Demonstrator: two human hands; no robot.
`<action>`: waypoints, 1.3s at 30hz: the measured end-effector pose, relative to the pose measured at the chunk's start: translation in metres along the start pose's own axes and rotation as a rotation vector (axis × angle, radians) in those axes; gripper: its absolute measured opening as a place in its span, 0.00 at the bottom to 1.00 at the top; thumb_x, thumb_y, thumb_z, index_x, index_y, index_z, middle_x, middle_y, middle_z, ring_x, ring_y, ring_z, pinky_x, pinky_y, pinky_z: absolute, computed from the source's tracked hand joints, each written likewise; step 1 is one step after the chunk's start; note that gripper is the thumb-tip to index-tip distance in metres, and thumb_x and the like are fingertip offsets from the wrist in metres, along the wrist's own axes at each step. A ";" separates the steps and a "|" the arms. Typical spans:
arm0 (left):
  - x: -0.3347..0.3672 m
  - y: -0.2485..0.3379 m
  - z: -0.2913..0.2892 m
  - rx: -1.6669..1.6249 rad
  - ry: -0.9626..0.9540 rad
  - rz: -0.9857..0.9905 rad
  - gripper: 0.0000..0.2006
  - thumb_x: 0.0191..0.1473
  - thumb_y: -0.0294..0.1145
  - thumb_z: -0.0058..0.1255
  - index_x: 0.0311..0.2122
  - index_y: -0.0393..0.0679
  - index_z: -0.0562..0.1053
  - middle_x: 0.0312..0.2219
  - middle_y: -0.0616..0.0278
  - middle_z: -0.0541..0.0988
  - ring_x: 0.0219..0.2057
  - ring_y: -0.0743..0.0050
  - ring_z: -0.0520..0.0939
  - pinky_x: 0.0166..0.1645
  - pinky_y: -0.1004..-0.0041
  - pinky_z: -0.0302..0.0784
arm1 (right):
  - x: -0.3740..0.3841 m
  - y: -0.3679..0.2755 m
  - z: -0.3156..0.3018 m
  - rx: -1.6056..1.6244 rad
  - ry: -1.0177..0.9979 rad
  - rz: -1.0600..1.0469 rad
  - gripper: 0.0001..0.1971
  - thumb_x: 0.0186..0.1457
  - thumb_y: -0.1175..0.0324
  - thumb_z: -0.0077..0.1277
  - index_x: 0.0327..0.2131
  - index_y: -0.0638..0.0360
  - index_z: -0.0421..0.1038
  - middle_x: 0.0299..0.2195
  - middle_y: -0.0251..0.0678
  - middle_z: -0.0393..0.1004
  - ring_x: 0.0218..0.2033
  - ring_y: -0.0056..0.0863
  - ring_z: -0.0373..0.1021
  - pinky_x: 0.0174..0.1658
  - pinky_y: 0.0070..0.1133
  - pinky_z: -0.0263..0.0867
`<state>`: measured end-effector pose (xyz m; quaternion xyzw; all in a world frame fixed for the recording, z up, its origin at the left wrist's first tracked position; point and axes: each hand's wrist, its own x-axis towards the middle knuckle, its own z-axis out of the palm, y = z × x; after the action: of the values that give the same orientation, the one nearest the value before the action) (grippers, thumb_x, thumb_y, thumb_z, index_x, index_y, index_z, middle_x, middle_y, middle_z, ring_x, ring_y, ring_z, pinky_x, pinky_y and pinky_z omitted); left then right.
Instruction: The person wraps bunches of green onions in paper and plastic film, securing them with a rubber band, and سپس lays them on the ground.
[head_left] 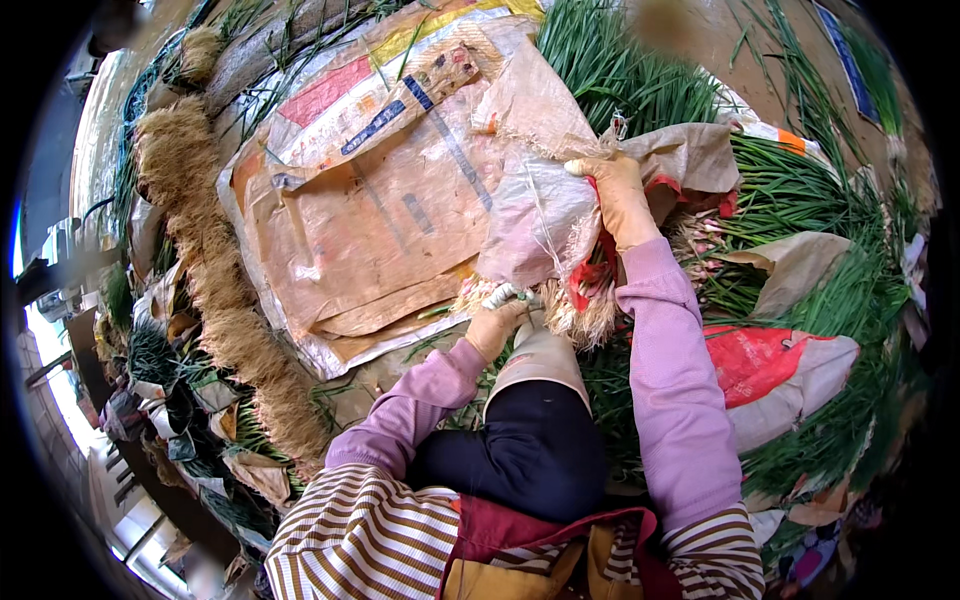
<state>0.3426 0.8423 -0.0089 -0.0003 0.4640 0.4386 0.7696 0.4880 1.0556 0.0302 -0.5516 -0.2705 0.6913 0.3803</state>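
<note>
We see the right hand (617,190) just right of the frame's centre, its arm reaching up from the lower right nearly straight, in a purple sleeve (675,340). It is closed on the edge of a pale woven cloth (530,215), the thumb pointing toward the left of the frame. The left hand (495,325) sits lower, near the middle of the frame; its forearm slants up from the lower left with the elbow bent. Its fingers are curled beside the root ends, but we cannot tell whether they pinch anything.

The rooted bundle (588,318) lies at the centre of the frame, between the hands, with the pale cloth above it and a red cloth strip (580,278) beside the roots. A beige boot (545,362) shows below the roots, its lower part out of our sight.

We cannot see the right hand's fingers under the cloth, and the cloth hides how far the bundle extends. A soft blur covers part of the green leaves (630,75) at the upper right, and the dark fisheye rim cuts off the heaps along both sides.
</note>
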 end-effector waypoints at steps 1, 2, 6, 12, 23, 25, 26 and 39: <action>0.001 0.000 0.001 -0.083 -0.033 -0.013 0.11 0.48 0.20 0.44 0.40 0.37 0.68 0.34 0.57 0.75 0.35 0.67 0.76 0.43 0.72 0.71 | -0.002 -0.002 -0.002 0.034 -0.024 0.010 0.13 0.35 0.80 0.55 0.31 0.71 0.71 0.26 0.37 0.73 0.25 0.25 0.69 0.29 0.20 0.65; 0.001 0.001 0.002 -0.166 -0.065 -0.025 0.12 0.48 0.20 0.44 0.41 0.37 0.68 0.34 0.55 0.74 0.36 0.65 0.76 0.43 0.70 0.70 | -0.005 -0.004 -0.002 0.068 -0.049 0.020 0.14 0.35 0.79 0.55 0.31 0.71 0.71 0.26 0.37 0.73 0.25 0.25 0.69 0.29 0.19 0.64; -0.007 0.008 -0.015 0.102 -0.151 -0.062 0.12 0.46 0.20 0.46 0.39 0.35 0.70 0.39 0.54 0.73 0.43 0.63 0.72 0.50 0.66 0.63 | -0.010 0.002 -0.007 -0.016 -0.114 0.016 0.14 0.36 0.79 0.55 0.31 0.71 0.71 0.26 0.36 0.73 0.25 0.24 0.68 0.29 0.19 0.64; -0.082 0.011 -0.107 0.394 0.053 -0.227 0.07 0.47 0.21 0.48 0.34 0.37 0.72 0.29 0.59 0.77 0.31 0.72 0.78 0.40 0.76 0.72 | 0.004 0.032 0.001 -0.138 0.047 -0.058 0.12 0.36 0.80 0.54 0.30 0.71 0.69 0.24 0.36 0.72 0.23 0.22 0.66 0.28 0.19 0.62; -0.109 0.009 -0.157 1.712 -0.055 -0.430 0.18 0.45 0.43 0.49 0.41 0.45 0.72 0.36 0.53 0.76 0.37 0.59 0.76 0.42 0.70 0.70 | 0.005 0.024 -0.002 -0.080 -0.040 0.006 0.15 0.36 0.79 0.56 0.33 0.71 0.69 0.29 0.38 0.73 0.26 0.27 0.69 0.32 0.21 0.65; -0.063 -0.001 -0.113 1.271 -0.234 0.078 0.14 0.45 0.36 0.51 0.39 0.44 0.72 0.34 0.54 0.76 0.35 0.63 0.77 0.39 0.71 0.71 | 0.005 0.013 0.000 -0.061 -0.070 0.017 0.14 0.36 0.79 0.55 0.33 0.72 0.70 0.28 0.38 0.73 0.25 0.26 0.69 0.31 0.21 0.65; -0.037 0.006 -0.077 1.265 -0.273 0.128 0.12 0.45 0.31 0.51 0.38 0.45 0.73 0.34 0.55 0.76 0.35 0.66 0.77 0.37 0.69 0.72 | -0.003 0.002 0.000 -0.091 -0.055 0.016 0.14 0.36 0.80 0.55 0.32 0.72 0.70 0.27 0.38 0.73 0.25 0.26 0.69 0.30 0.21 0.65; 0.014 0.037 -0.108 0.162 0.608 0.132 0.17 0.52 0.32 0.43 0.48 0.43 0.64 0.32 0.62 0.75 0.31 0.73 0.75 0.37 0.74 0.71 | -0.029 0.001 -0.001 -0.068 -0.028 -0.094 0.08 0.37 0.78 0.54 0.27 0.69 0.72 0.23 0.32 0.72 0.22 0.19 0.66 0.26 0.18 0.62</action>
<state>0.2432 0.8303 -0.0652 -0.0402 0.7050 0.4290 0.5634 0.4915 1.0313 0.0451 -0.5410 -0.3247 0.6709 0.3895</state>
